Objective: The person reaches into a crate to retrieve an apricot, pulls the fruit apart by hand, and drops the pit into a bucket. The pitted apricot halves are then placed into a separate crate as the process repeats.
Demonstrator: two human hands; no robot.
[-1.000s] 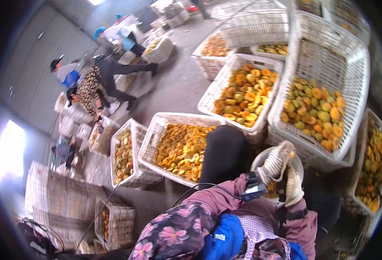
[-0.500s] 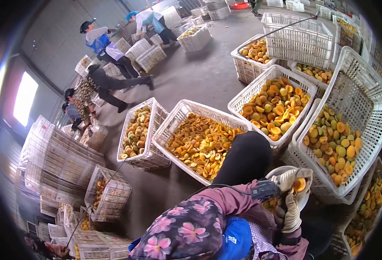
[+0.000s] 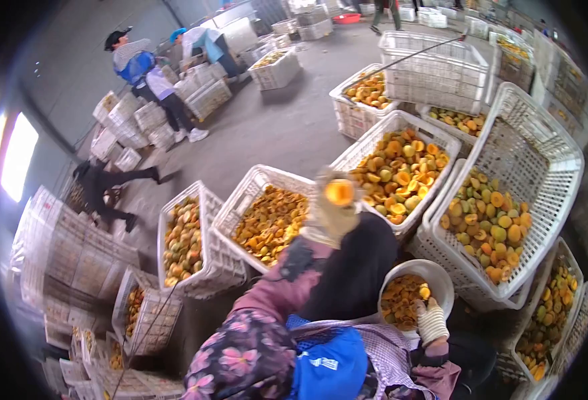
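My left hand [image 3: 335, 223], in a pale work glove and blurred by motion, is raised over the right end of a crate of split apricots [image 3: 267, 227]. An orange apricot half [image 3: 339, 192] shows in its fingers, cut face up. My right hand [image 3: 432, 322], in a striped knitted glove, is inside a white bucket [image 3: 444, 283] beside my knee. Its fingers are closed, with a small yellow-orange apricot piece [image 3: 424, 291] at their tips. Brownish-orange fruit pieces [image 3: 400, 300] lie in the bucket below.
White crates of apricots surround me: one with halves [image 3: 407, 163] ahead, a tilted one [image 3: 500, 220] at right, another [image 3: 186, 240] at left. Crate stacks [image 3: 74, 240] stand at far left. Co-workers [image 3: 147, 73] are at the back, and a dark-clothed person [image 3: 104, 187] is at left.
My left hand has moved from above the bucket, leftward and up to the crate, with the apricot half. My right hand has lowered into the bucket. The view has shifted somewhat.
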